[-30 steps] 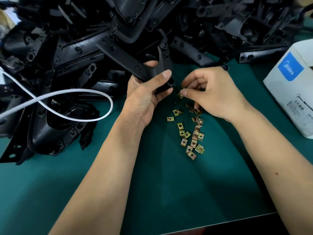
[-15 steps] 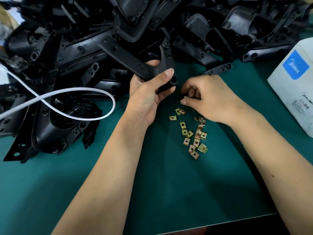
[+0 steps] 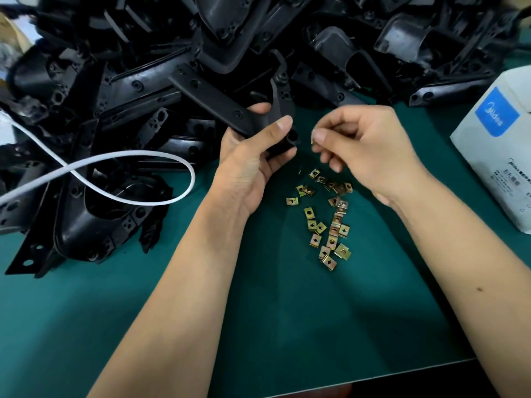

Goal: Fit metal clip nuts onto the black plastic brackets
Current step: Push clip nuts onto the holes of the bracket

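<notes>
My left hand (image 3: 253, 156) grips one black bracket (image 3: 230, 110), thumb curled over its bend, held just above the green mat (image 3: 258, 326). My right hand (image 3: 362, 145) pinches one clip nut (image 3: 312, 141) between thumb and forefinger, just beside the bracket end, not touching. Roughly 20 loose clip nuts (image 3: 327, 219) scattered on the mat below both hands. Bracket pile (image 3: 115, 96) behind: too many to count. One white cable (image 3: 129, 173), one white box (image 3: 500, 145).

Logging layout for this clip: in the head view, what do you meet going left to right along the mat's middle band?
white cable → left hand gripping black bracket → right hand → white Midea box
</notes>
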